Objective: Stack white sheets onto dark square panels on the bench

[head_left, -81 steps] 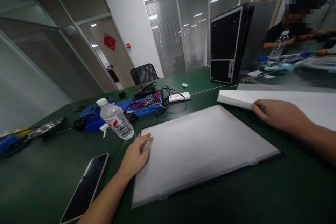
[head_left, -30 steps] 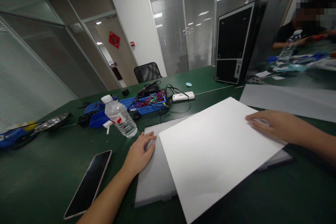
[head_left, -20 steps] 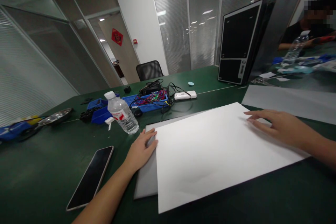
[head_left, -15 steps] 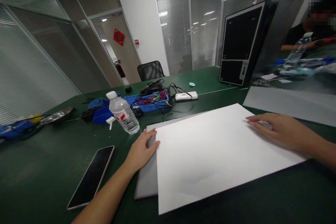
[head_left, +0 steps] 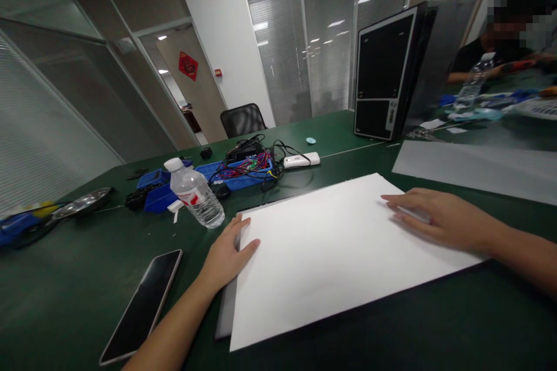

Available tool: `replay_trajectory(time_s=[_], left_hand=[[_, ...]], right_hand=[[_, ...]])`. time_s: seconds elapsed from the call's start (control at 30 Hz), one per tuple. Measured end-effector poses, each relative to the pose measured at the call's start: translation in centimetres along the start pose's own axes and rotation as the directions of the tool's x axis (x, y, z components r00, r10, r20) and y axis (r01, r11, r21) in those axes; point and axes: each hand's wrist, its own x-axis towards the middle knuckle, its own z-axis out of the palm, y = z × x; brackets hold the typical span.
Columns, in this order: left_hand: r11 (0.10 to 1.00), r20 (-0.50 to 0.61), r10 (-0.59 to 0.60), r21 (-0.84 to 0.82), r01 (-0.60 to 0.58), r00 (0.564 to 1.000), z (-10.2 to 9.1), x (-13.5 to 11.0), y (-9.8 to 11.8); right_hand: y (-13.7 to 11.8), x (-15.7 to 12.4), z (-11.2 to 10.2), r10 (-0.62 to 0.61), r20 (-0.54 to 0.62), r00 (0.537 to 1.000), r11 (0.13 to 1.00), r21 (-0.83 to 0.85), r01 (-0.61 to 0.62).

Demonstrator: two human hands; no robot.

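Observation:
A large white sheet of paper (head_left: 317,255) lies over a flat grey board (head_left: 227,307), whose left strip shows past the paper's edge. My left hand (head_left: 227,252) rests at the upper left corner of the sheet, thumb and fingers apart, fingertips on the paper's edge. Over the right part of the sheet is my right hand (head_left: 435,217), its fingers stretched out to the left and the thumb apart from them. Whether the right fingertips press on the paper I cannot tell. Neither hand grips anything.
A phone (head_left: 143,304) lies left of my forearm. A water bottle (head_left: 198,194) stands tilted in view beyond my left hand. Behind are a blue tray of wires (head_left: 243,174) and a black computer case (head_left: 387,75). Another sheet (head_left: 478,171) and a person (head_left: 472,64) are at right.
The paper has slid left over the grey board, covering more of its left strip. My right hand has moved left with it. The whole view has shifted slightly.

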Motion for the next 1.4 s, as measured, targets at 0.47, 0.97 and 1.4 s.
replay_trajectory(time_s=[0.47,0.97,1.4], left_hand=[[1.000,-0.010,-0.008,-0.025,0.008,1.000,-0.3,0.2,0.1],[0.997,0.007,0.062,-0.042,-0.061,0.998,0.7,0.0,-1.2],[0.995,0.027,0.086,0.051,-0.087,0.996,0.4,-0.5,-0.4]], right_hand=[[14.2,0.2,-1.4,0.478,-0.280,0.833,0.797,-0.259,-0.545],[8.6,0.0,-1.7,0.526,-0.359,0.771,0.700,-0.333,-0.632],[-1.2,-1.2,1.6,-0.431,-0.229,0.873,0.900,-0.175,0.399]])
